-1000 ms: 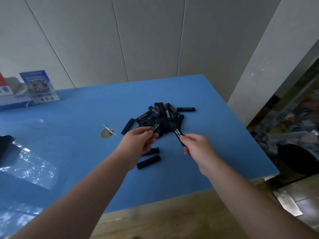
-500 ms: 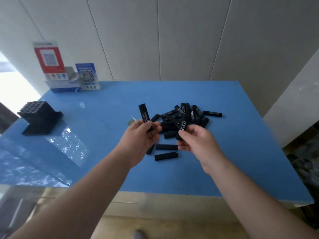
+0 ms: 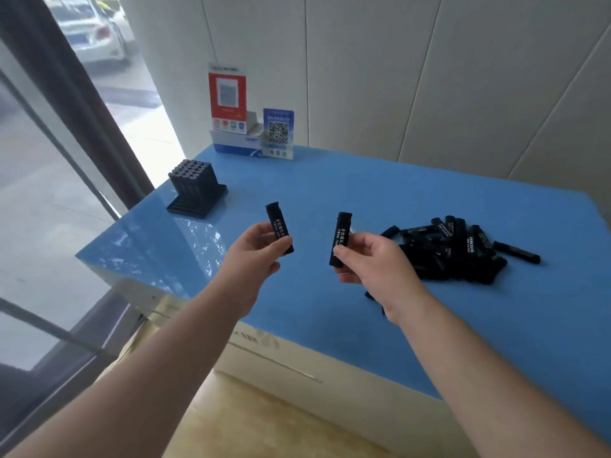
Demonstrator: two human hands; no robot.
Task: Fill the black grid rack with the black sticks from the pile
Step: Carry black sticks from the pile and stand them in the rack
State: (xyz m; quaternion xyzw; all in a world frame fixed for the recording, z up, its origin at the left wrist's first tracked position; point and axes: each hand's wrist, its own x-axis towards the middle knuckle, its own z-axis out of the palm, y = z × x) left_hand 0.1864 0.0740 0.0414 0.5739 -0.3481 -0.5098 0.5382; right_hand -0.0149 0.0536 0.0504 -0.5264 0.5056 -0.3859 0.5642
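Above the blue tabletop (image 3: pixel 380 193), the left hand (image 3: pixel 254 251) is clamped on one black stick (image 3: pixel 278 226) held nearly upright, and the right hand (image 3: pixel 370 262) is clamped on a second stick (image 3: pixel 340 238), also nearly upright, the two hands near each other but apart. The pile of black sticks (image 3: pixel 453 249) lies at about 3 o'clock from the right hand, touching the tabletop. The black grid rack (image 3: pixel 195 186) stands at about 10 o'clock from the left hand, near the tabletop's far left corner, with a red sign (image 3: pixel 227 94) and a blue QR card (image 3: pixel 278 133) behind it against the wall.

Blue table (image 3: pixel 380 193), white panelled wall (image 3: pixel 413 77), window (image 3: pixel 49 160) at left
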